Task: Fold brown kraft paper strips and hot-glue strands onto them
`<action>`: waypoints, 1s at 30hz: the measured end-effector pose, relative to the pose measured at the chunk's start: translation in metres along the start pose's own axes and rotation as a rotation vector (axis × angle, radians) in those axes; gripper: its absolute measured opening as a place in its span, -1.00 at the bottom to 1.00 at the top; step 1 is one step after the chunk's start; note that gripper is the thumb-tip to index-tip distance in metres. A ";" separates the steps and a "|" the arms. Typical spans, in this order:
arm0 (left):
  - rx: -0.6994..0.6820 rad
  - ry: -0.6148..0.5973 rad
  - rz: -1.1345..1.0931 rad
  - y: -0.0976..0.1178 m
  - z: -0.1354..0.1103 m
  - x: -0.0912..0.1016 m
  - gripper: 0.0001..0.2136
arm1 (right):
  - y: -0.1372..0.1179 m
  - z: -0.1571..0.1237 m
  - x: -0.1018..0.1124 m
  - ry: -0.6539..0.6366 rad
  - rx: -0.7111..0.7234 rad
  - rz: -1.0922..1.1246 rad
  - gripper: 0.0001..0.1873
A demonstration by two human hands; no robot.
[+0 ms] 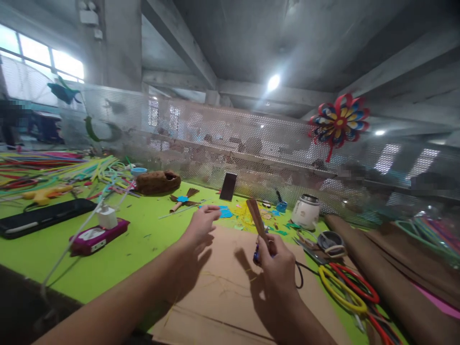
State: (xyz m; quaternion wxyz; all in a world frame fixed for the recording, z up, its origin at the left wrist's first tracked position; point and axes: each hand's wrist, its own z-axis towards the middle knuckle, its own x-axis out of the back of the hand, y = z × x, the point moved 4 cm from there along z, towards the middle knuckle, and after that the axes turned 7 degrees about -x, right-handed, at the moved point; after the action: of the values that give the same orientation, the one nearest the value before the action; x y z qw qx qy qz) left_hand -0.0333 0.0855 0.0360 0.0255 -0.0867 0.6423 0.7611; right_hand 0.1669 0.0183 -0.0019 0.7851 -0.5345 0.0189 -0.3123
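My right hand point(279, 256) is closed around a narrow brown paper piece point(256, 218) that widens toward its top. A small dark blue and purple item point(256, 253) shows beside its fingers; I cannot make out what it is. My left hand point(203, 225) hangs open with nothing in it, its fingers apart, near some blue cut shapes point(225, 211). Both hands are above a tan cardboard sheet point(215, 306). Farther back lies a brown paper shape with a blue centre point(182, 199).
Scissors with yellow handles point(336, 292) and a second, red-handled pair point(359, 282) lie at the right. A white jar point(306, 211), a phone point(228, 186) and yellow scraps point(247, 215) stand or lie behind. On the left are a purple power strip point(98, 237) and a black case point(46, 218).
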 end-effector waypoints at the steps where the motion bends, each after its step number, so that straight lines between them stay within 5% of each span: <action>1: -0.062 0.021 0.001 0.009 0.001 0.002 -0.72 | 0.000 0.000 0.000 0.005 0.021 -0.008 -0.70; 3: -0.151 -0.018 -0.055 0.026 0.000 -0.002 -0.74 | -0.004 -0.003 0.001 0.015 0.085 -0.059 -0.71; 7: -0.184 -0.324 -0.180 0.044 -0.009 -0.028 -0.72 | -0.012 -0.011 0.002 0.011 0.201 -0.155 -0.75; 12: -0.207 -0.560 -0.111 0.043 -0.012 -0.045 -0.73 | -0.006 -0.005 0.000 -0.041 0.109 0.014 -0.73; 17: -0.342 -0.448 0.170 0.039 0.012 -0.032 -0.83 | -0.003 0.000 -0.005 -0.236 -0.066 0.310 -0.66; 22: -0.711 -0.232 0.695 0.043 0.032 -0.015 -0.84 | -0.006 -0.003 -0.003 -0.180 0.000 0.283 -0.64; 30: -0.892 -0.159 0.568 0.051 0.026 -0.011 -0.83 | -0.003 -0.004 0.001 -0.030 0.072 0.202 -0.61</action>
State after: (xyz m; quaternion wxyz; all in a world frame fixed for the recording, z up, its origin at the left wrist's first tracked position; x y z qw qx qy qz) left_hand -0.0323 0.1026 0.0912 -0.1724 0.1459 0.2505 0.9414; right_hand 0.1646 0.0139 -0.0004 0.8314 -0.5059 0.0496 -0.2242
